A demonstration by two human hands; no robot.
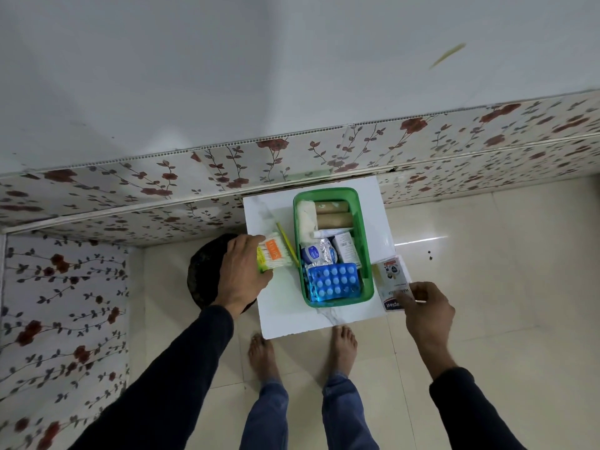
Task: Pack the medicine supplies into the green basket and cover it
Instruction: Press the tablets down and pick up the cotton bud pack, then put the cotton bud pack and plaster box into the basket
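Small white bench [285, 315] w/ faint marble veining stood against a wall, its lower part clad in floral panels [97, 186] (red blooms, grey vines), plain white above. Floor [487, 254] was glossy cream tile, w/ a light glare patch to the right of the bench. Dark round object [203, 274] sat on the floor at the bench's left edge, partly hidden by the arm.

Green basket [368, 254] sat on the bench, uncovered, long axis running away from the person. Inside: two brown rolls [332, 214] at the far end beside white cotton wadding [305, 216], a small tube, a white box [345, 250], a foil-wrapped item [319, 253], and a blue blister pack [334, 282] at the near end.

Left hand [242, 271] had its grip closed on a cotton-bud packet [274, 253], just left of the basket, above the bench. Right hand [428, 308] pinched the near end of a plaster box [391, 282] lying at the bench's right edge, just beside the basket. Bare feet [344, 344] stood at the bench's near side.
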